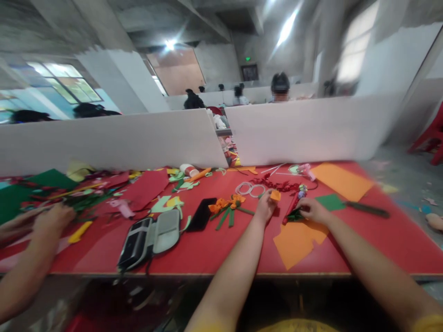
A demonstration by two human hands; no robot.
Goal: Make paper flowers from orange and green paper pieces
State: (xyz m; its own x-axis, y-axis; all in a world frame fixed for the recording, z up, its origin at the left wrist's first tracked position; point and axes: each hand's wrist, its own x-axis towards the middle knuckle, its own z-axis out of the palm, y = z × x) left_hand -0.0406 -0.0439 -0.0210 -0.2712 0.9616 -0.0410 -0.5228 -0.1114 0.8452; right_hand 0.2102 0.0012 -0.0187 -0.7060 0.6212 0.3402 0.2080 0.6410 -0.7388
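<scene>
Between the fingertips of my left hand (265, 208) is a small piece of orange paper (275, 196), held just above the red table. My right hand (314, 211) has its fingers pinched together at a dark green piece (295, 214), too blurred to name; whether it is gripped cannot be told. A thin red stick-like thing (290, 211) lies beside that piece. Under my right hand rests a cut sheet of orange paper (294, 244). Left of my left hand lie orange paper flowers with green strips (228, 207).
A black phone (200, 215) and an unzipped case (166, 232) lie on the red table (214, 258). A pink glue gun (307, 171), a dark-handled tool (368, 209) and an orange sheet (344, 181) are at right. Another person's hands (55, 219) work at left. A white partition (294, 131) borders the back.
</scene>
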